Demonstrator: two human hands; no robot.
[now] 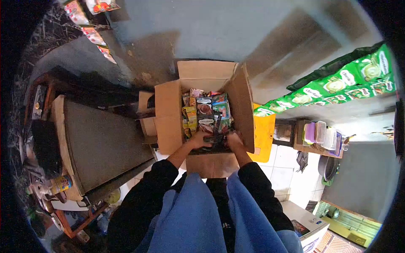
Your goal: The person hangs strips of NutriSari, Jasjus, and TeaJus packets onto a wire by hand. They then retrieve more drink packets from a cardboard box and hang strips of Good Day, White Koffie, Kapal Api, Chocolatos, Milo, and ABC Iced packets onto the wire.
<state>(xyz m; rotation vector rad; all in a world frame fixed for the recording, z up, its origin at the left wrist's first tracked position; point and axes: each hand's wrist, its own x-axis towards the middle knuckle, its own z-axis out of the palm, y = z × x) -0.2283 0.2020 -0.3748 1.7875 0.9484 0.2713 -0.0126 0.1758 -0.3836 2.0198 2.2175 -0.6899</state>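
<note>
An open cardboard box (168,120) stands in front of me, its flaps folded out. Inside lie several sachets: brown coffee-type sachets (205,110) in the middle, yellow sachets (190,118) on the left and green-and-red sachets (222,107) on the right. Within the near end of the box, my left hand (199,140) has its fingers bent around black sachets (217,139). My right hand (233,140) is at the near right corner, against the same black sachets. Blur and the packets hide its fingers.
Green sachet strips (333,86) hang on the right, other sachet strips (93,35) at upper left. A yellow surface (263,135) adjoins the box. Left stands a table-like grey panel (109,145); right, a shelf with plastic containers (320,133). My knees (194,202) are close below the box.
</note>
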